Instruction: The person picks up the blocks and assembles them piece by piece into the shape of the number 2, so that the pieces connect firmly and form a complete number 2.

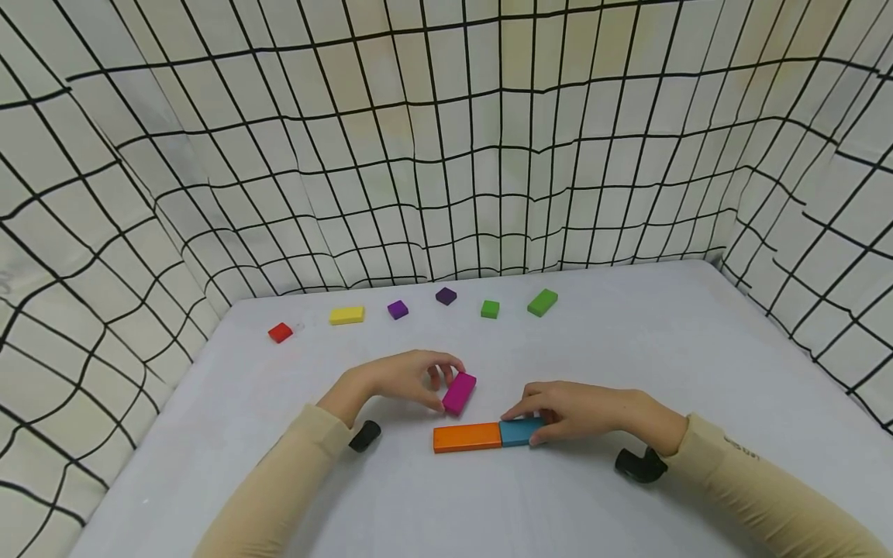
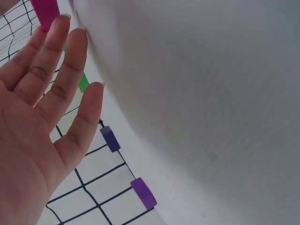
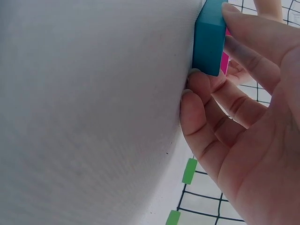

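Lower center of frame: left hand [image 1: 412,376] pinches the pink block [image 1: 460,394], thumb at its lower end, fingertips at its upper end; can't tell if it's off the tabletop [image 1: 628,341]. Just right, right hand [image 1: 579,408] grips the blue block [image 1: 519,432] across its near and far sides; its left end touches the orange block [image 1: 467,437]. Blocks should be light, rigid, hard to damage; smooth faces may slip. Best hold: opposite sides, mid-length, light squeeze. Off-center pinch could twist them. Farther out, upper left: yellow block [image 1: 346,315], likely same handling.
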